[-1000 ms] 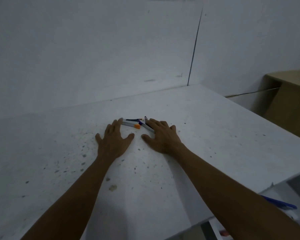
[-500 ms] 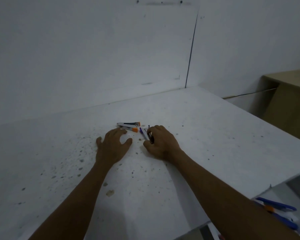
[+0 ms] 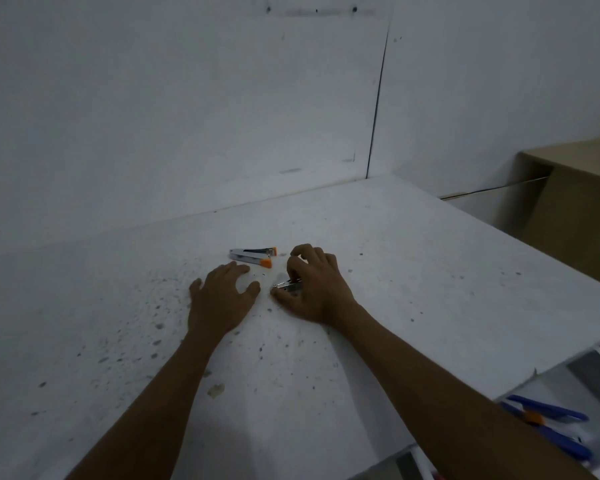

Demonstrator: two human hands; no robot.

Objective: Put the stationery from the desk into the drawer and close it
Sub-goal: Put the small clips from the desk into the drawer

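Just past left hand (image 3: 222, 301) — orange-tipped stapler (image 3: 253, 257) lying on desk (image 3: 413, 271).

- Dim, flat, bluish-grey light throughout.
- Faint soft shadows on desk (image 3: 430, 271).
- Wide-angle bend at edges; wall seam (image 3: 378, 98) leans.
- Drawer (image 3: 589, 372) corner slightly soft.

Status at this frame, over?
Left hand open, flat on desk. Right hand pinching small metal item. Orange-tipped item lying beyond. Drawer open; no obstruction seen.

White desk (image 3: 413, 258), dark-speckled. On it: white-orange stapler (image 3: 253, 257) near middle; small metal piece (image 3: 290, 286) nearby, under right grip (image 3: 321, 289).
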